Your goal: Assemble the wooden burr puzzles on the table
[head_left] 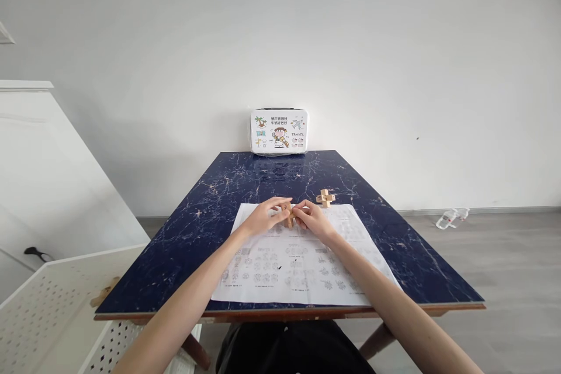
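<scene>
Between my two hands is a small group of light wooden puzzle pieces (288, 222), with a dark mark on one face. My left hand (266, 215) grips it from the left, thumb below and fingers above. From the right, my right hand (312, 217) pinches the same pieces with thumb and forefinger. How the pieces fit together is partly hidden by the fingers. Beneath both hands lies a white instruction sheet (272, 292) printed with diagrams. Just past its far edge, to the right, stands a cross-shaped wooden burr puzzle (325, 198).
The blue marbled table (188, 257) bears everything. At its back, a white cartoon-printed case (279, 132) leans against the wall. A white perforated crate (48, 292) stands on the left by a white cabinet (52, 175). Clear plastic bottles (451, 218) lie on the floor at right.
</scene>
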Motion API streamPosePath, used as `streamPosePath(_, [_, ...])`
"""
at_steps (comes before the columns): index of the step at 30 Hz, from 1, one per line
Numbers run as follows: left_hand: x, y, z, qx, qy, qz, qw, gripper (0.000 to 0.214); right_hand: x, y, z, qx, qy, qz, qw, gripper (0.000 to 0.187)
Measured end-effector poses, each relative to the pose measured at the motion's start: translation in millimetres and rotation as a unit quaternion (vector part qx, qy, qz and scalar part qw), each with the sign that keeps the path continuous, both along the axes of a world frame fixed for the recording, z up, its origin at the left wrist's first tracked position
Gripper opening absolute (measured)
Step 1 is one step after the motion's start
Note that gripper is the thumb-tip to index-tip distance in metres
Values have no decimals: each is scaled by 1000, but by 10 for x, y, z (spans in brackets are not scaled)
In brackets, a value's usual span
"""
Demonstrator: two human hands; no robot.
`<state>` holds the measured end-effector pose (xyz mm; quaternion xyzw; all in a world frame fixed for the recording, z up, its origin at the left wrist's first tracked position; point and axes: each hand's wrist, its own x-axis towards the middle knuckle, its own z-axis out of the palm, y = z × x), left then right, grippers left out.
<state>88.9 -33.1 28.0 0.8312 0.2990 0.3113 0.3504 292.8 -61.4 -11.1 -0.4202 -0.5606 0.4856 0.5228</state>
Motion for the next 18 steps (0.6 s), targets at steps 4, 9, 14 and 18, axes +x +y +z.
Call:
streamPosePath(4, [-1,-29,-65,-16,46,22,999,100,9,-19,15,1,-11,12,1000,44])
streamPosePath(9, [53,-57,-163,-52,35,38,997,98,0,-11,6,-2,-4,22,1000,45])
streamPosePath(14, [87,-90,-180,-37,-32,34,998,90,9,5,-15,-14,19,48,999,46])
streamPosePath(18, [97,-109,-157,-22,-33,36,999,82,14,15,-35,-20,26,57,998,47])
